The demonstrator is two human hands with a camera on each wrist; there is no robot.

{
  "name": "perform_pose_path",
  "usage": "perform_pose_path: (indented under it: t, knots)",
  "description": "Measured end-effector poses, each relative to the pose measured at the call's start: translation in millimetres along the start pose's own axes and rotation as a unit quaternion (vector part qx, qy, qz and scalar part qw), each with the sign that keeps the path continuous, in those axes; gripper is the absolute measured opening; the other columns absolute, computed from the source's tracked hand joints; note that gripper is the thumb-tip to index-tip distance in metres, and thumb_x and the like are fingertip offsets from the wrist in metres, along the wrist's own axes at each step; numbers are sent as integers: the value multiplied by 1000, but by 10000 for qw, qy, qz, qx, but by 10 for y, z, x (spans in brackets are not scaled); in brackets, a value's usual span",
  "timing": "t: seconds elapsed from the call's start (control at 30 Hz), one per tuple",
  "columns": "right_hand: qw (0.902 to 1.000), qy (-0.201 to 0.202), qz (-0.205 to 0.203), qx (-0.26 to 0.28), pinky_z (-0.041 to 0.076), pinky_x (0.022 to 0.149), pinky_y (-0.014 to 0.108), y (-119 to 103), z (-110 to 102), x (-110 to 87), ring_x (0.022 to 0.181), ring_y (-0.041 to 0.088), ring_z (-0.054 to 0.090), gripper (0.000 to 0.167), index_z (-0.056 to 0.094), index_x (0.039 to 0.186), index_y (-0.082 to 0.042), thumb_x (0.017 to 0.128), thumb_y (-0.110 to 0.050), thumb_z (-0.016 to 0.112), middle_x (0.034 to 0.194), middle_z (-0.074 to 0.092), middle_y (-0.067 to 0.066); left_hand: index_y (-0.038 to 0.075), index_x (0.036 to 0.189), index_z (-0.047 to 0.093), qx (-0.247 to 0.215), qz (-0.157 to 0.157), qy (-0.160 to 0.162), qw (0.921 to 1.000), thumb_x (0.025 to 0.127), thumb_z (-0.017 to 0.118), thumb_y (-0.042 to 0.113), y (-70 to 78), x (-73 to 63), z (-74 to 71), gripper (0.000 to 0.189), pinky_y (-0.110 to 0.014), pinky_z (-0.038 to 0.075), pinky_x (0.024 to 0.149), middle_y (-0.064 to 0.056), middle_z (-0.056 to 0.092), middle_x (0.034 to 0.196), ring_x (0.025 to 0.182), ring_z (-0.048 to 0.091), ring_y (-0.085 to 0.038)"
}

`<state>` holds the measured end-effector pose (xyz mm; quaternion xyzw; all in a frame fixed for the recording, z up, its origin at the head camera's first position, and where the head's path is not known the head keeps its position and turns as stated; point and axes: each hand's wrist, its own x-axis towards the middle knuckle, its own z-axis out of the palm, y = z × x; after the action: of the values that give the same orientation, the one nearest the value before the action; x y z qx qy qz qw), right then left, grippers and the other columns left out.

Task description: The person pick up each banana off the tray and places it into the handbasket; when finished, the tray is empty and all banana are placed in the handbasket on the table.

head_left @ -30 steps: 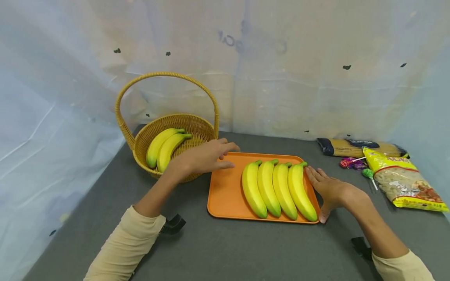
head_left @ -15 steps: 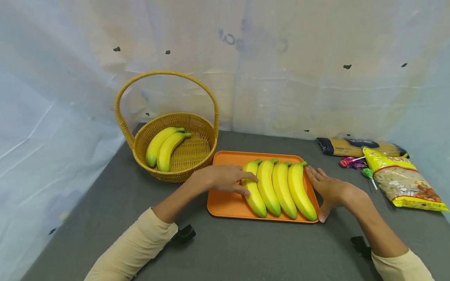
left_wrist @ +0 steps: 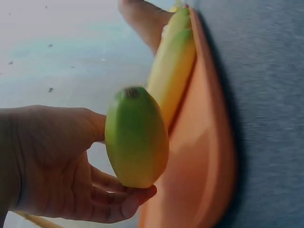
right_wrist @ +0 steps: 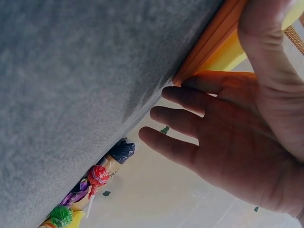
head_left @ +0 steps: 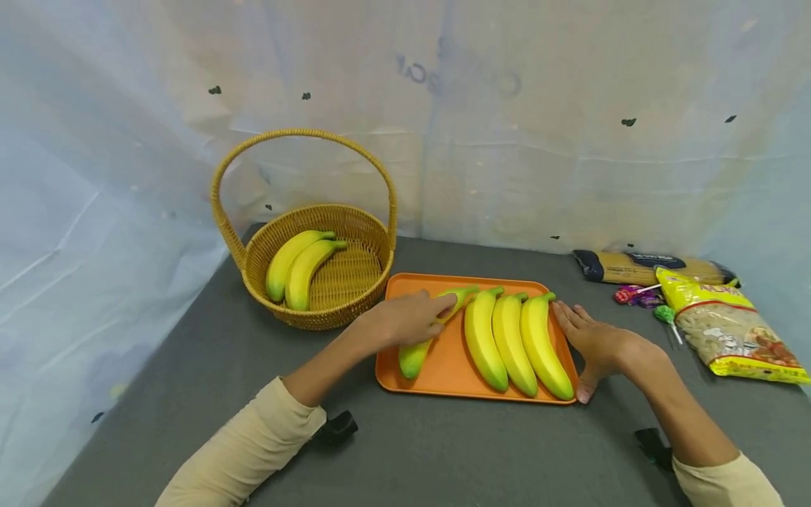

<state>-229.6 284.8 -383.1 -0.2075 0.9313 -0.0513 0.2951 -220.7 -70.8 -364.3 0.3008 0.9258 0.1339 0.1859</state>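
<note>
On the right of my head view, I see a spaghetti packet (head_left: 617, 270) along the back of the grey table (head_left: 481, 451), with a yellow printed food bag (head_left: 728, 327) slanting in front. Near the bag I spot a red lollipop (head_left: 624, 294), a purple wrapper (head_left: 650, 301) and a green lollipop (head_left: 664, 313). Pale sheeting (head_left: 507, 190) hangs behind.

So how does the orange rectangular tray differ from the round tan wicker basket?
The orange rectangular tray is low-rimmed and shows no handle; the round tan wicker basket is deeper, with a tall arched handle. The tray looks smooth, the basket woven. The tray bears three yellow bananas, with a fourth banana in the left hand over it; the basket holds two bananas. Both stand on the dark grey table.
</note>
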Motion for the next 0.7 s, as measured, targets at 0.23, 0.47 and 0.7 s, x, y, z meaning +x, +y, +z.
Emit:
perform_pose_path:
  t: [0.23,0.47,0.7]
  knots:
    - [9999,-99,109,6,15,120,78,-200,-99,-116,156,60,-1,159,-1,164,9,54,-47,98,170,-5,37,11,118,57,342,-368,896,9947,103,67,41,-20,-201,-331,35,-34,44,77,-7,59,99,89,55,-21]
    - [9998,-137,106,52,17,119,78,-185,-95,-128,156,60,-2,158,-1,164,8,54,-47,99,170,-5,36,11,91,50,42,-757,1370,9877,101,67,38,-230,-538,-667,34,-29,35,65,-3,43,77,68,41,-17]
    - [9999,-95,64,102,16,119,79,-180,-80,-111,155,61,-2,158,-1,164,9,54,-47,98,170,-5,37,8,95,49,-163,-1144,1383,9836,102,64,38,-494,-839,-908,34,-31,32,64,-2,40,77,66,37,-15]
